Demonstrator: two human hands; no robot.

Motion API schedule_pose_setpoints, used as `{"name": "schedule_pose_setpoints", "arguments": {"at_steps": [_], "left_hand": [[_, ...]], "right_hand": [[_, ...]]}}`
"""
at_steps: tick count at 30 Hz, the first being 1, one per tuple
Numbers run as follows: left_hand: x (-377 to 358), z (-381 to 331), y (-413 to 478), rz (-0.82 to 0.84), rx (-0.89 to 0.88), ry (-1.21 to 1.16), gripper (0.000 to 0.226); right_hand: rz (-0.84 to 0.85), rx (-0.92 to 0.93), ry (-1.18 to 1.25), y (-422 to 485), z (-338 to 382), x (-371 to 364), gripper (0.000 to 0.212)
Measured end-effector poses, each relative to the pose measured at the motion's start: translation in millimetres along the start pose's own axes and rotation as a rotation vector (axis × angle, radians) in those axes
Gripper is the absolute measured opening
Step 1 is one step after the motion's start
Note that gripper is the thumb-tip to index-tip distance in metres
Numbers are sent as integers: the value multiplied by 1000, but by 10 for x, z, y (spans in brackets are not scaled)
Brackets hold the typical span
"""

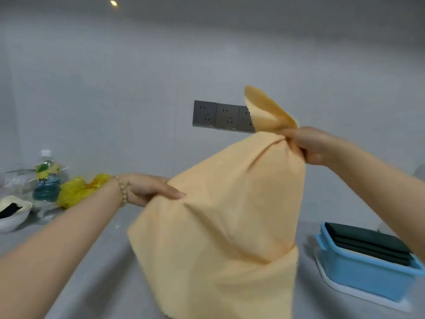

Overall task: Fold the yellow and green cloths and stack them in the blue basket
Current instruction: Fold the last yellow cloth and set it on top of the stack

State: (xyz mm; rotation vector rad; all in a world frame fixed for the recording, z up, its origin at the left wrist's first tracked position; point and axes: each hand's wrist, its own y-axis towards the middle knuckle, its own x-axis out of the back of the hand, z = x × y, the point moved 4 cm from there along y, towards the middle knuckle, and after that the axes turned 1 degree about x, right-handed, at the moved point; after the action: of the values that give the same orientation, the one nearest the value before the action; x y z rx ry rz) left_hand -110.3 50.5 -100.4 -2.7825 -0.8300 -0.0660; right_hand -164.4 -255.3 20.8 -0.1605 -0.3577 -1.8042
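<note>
Over the grey surface: everything below sits or hangs here, a pale wall behind.
Cloth: large pale yellow fabric cloth hangs in the air at centre, bunched at its top right, one corner flapping up.
Basket: blue rectangular plastic basket stands at the right on a white lid, with dark green folded cloths stacked inside.
Right hand: raised, fingers closed tight around the cloth's gathered top.
Left hand: lower, fingers pinching the cloth's left edge; a beaded bracelet on the wrist.
Sockets: grey wall outlet strip behind the cloth.
Far left: crumpled yellow plastic bag, clear water bottle, white bowl.
</note>
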Motion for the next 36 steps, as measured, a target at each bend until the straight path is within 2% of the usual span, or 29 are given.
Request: {"name": "schedule_pose_setpoints", "arguments": {"at_steps": [2,4,6,7,9,10,11,14,15,17,22,24,25,27,29,31,33,36], "left_hand": [[219,-115,-44,-119,28,41,76],[387,-100,49,-297,105,214,61],[599,-14,237,-681,100,452,41],[654,52,334,-886,76,570,40],[546,258,523,-1186,90,804,53],[421,414,653,-1227,103,888,61],[275,581,804,-1189,123,939,65],[-275,1254,1276,-792,283,946,71],[-446,1481,1372,-660,365,924,73],[-661,1820,1458,-499,465,942,74],[-554,1963,1284,-463,507,1087,77],[-441,1854,1180,-481,543,1154,74],[-437,1793,1136,-501,525,1192,72],[-543,1625,1104,-523,335,1173,68],[-800,1456,1109,-408,101,996,68],[-1081,1368,1119,-250,28,898,68],[-1256,1341,1107,-201,-6,1037,62],[-1305,1271,1054,-235,-29,1233,40]], "right_hand": [[-2,-61,-209,154,-209,141,34],[-1,-197,-258,296,-613,181,39],[-72,-254,-212,449,-1050,127,43],[-156,-240,-180,518,-1264,96,47],[-350,-185,-121,576,-1660,-3,62],[-397,-162,-115,563,-1840,-76,71],[-403,-142,-142,556,-1994,-158,81],[-341,-162,-496,501,-2457,-315,99],[-317,-157,-617,468,-2570,-355,97],[-227,-91,-707,375,-2698,-472,85],[173,69,-611,-150,-2767,-766,45],[195,161,-628,-349,-2771,-774,40],[193,185,-624,-446,-2791,-763,38],[221,217,-648,-588,-2833,-767,39],[260,252,-724,-671,-2866,-787,47],[248,250,-727,-714,-2857,-779,57],[212,206,-654,-751,-2817,-757,60],[203,161,-557,-863,-2793,-763,63]]}}
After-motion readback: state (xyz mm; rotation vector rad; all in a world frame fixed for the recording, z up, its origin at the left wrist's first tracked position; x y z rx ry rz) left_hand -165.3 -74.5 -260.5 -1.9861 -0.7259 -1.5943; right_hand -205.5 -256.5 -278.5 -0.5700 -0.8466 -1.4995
